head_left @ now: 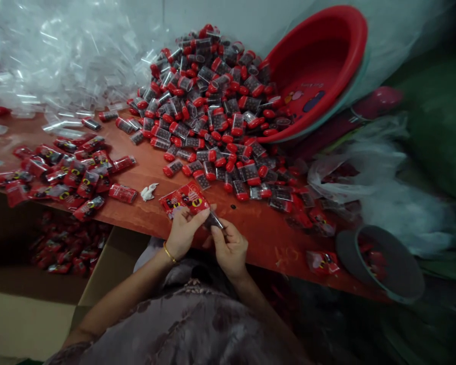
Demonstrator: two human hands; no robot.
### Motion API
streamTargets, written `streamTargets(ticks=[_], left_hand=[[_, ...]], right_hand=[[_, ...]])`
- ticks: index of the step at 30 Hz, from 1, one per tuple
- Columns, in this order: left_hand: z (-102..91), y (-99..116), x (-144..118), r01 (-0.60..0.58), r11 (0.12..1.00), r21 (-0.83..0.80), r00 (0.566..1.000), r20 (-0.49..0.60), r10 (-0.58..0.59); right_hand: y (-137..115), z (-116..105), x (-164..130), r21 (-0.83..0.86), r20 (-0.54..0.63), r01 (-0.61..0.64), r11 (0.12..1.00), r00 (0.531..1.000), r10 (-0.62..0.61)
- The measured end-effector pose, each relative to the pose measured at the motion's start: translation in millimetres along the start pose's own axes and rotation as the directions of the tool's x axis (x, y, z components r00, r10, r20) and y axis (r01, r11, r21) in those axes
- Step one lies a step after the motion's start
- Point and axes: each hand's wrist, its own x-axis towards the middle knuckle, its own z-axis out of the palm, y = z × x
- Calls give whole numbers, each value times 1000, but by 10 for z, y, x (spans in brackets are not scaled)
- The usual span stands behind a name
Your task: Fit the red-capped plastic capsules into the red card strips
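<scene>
Near the table's front edge, my left hand (183,230) is closed on a flat red printed wrapper (186,196), thumb pressed on its near edge. My right hand (230,247) pinches a small clear container with dark contents (214,221), held at the wrapper's near right corner. Whether the container's tip is inside the wrapper I cannot tell; my fingers hide part of it. Beyond both hands rises a large heap of red-capped clear containers (213,114). A crumpled white scrap (148,191) lies to the left of the wrapper.
Filled red packets (74,175) are piled on the left of the orange table (144,218), above a cardboard box (99,268) holding more. Clear plastic pieces (72,50) fill the back left. A red basin (323,66) leans at the back right, with a grey bowl (399,268) nearer.
</scene>
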Motion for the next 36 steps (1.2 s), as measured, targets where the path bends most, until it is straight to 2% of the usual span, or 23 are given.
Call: streamTargets(ticks=[2, 5, 9, 13, 16, 20, 23, 27, 31, 34, 36], left_hand=[[7, -19, 22, 12, 999, -51, 1000, -13, -13], [47, -7, 33, 65, 998, 2, 996, 53, -65], [145, 51, -5, 95, 991, 92, 985, 134, -106], [202, 75, -36, 95, 976, 195, 975, 182, -131], [195, 75, -29, 39, 972, 233, 987, 142, -74], [160, 36, -13, 25, 984, 175, 996, 84, -40], [142, -25, -31, 67, 985, 161, 992, 96, -83], [142, -52, -79, 154, 976, 153, 969, 167, -180], [126, -27, -52, 80, 991, 112, 992, 93, -90], [97, -56, -4, 20, 999, 46, 998, 58, -23], [90, -93, -1, 20, 997, 75, 997, 68, -25]], right_hand=[[17, -18, -1, -41, 11, 25, 999, 1000, -25], [91, -35, -11, -29, 9, -1, 1000, 1000, 1], [194, -41, -47, 61, -58, -54, 997, 997, 57], [168, -54, -58, 206, -14, -119, 971, 992, 125], [92, -68, -42, 260, 6, -120, 958, 992, 123], [48, -55, -30, 238, 1, -105, 966, 994, 108], [79, -30, -33, 193, -24, -102, 976, 994, 108], [110, -33, -31, 124, -111, -75, 989, 990, 89], [83, -61, -17, 161, -35, -97, 982, 994, 104], [61, -58, -4, 173, -44, -94, 980, 994, 103], [52, -47, 6, 185, -45, -103, 977, 993, 113]])
